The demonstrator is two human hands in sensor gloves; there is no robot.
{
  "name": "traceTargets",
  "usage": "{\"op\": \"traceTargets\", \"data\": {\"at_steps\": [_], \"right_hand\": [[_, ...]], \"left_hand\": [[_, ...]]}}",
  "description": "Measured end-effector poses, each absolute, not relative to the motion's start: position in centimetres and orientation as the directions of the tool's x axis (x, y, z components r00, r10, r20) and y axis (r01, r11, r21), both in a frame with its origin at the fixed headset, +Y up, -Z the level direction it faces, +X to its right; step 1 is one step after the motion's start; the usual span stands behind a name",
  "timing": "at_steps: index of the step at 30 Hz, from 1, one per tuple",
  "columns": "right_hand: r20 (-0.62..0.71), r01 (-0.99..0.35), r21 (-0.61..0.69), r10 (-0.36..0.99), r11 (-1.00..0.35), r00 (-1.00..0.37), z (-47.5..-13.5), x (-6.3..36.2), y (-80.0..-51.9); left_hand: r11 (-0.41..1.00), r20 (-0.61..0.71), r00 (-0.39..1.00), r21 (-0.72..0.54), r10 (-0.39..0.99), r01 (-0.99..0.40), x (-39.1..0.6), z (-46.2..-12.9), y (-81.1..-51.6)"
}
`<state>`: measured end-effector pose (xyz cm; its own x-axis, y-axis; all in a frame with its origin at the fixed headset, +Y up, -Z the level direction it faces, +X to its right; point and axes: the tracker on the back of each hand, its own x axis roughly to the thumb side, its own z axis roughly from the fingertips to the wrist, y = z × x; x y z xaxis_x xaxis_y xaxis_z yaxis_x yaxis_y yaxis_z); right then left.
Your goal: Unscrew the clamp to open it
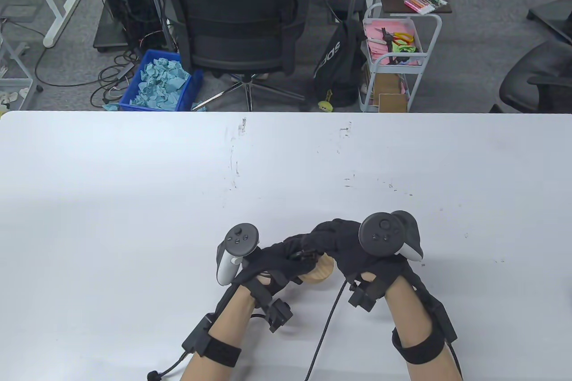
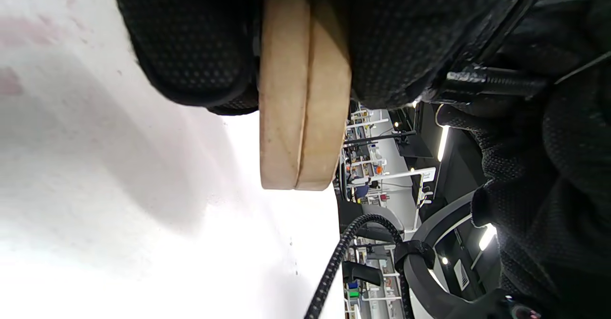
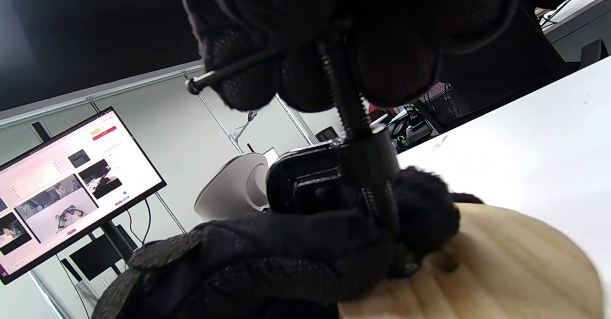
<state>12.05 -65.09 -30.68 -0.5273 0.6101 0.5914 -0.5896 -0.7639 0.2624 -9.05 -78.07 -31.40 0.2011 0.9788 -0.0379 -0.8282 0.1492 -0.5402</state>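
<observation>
Wooden discs (image 1: 318, 270) are peeking out low in the table view's centre, between the left hand (image 1: 273, 262) and right hand (image 1: 353, 249) above the white table (image 1: 134, 202). Left wrist view: gloved fingers (image 2: 191, 47) are gripping two stacked discs (image 2: 300, 94) at top. Right wrist view: fingers (image 3: 305, 37) at top centre are pinching the black clamp (image 3: 329, 175)'s screw (image 3: 351, 109), clamp sitting on the wood (image 3: 501, 261).

clamp (image 3: 329, 175) mostly hidden under both gloved hands in table view
</observation>
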Motion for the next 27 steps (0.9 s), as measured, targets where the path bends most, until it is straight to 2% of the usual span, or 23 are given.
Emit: {"op": "traceTargets", "data": {"at_steps": [5, 7, 8, 11, 16, 21, 23, 27], "right_hand": [[0.609, -0.604, 0.231, 0.598, -0.763, -0.522, -30.5, 12.0, -64.9], [0.629, -0.686, 0.154, 0.606, -0.711, -0.487, -30.5, 12.1, -65.1], [0.634, -0.707, 0.170, 0.625, -0.686, -0.455, -30.7, 11.9, -65.2], [0.624, -0.667, 0.147, 0.591, -0.730, -0.510, -30.5, 12.0, -65.1], [0.587, -0.674, 0.177, 0.627, -0.717, -0.513, -30.6, 12.8, -64.6], [0.507, -0.715, 0.109, 0.657, -0.691, -0.558, -30.6, 14.8, -63.7], [0.506, -0.701, 0.051, 0.624, -0.711, -0.596, -30.8, 15.1, -63.6], [0.476, -0.624, 0.059, 0.572, -0.779, -0.668, -30.9, 14.8, -64.1]], "left_hand": [[0.112, -0.059, 0.170, -0.538, 0.984, -0.835, -9.2, -31.5, -78.2], [0.009, -0.091, 0.072, -0.557, 0.993, -0.831, -9.2, -31.6, -78.3], [0.008, -0.105, 0.079, -0.552, 0.991, -0.834, -9.1, -31.5, -78.1], [0.114, -0.039, 0.156, -0.511, 0.987, -0.852, -9.4, -31.4, -77.7], [0.154, -0.010, 0.178, -0.454, 0.984, -0.878, -9.7, -31.1, -77.5], [0.220, 0.028, 0.226, -0.382, 0.974, -0.898, -9.9, -30.9, -77.2], [0.215, 0.030, 0.219, -0.362, 0.975, -0.907, -9.9, -30.9, -77.1], [0.237, 0.044, 0.237, -0.365, 0.970, -0.901, -9.6, -30.8, -77.1]]}}
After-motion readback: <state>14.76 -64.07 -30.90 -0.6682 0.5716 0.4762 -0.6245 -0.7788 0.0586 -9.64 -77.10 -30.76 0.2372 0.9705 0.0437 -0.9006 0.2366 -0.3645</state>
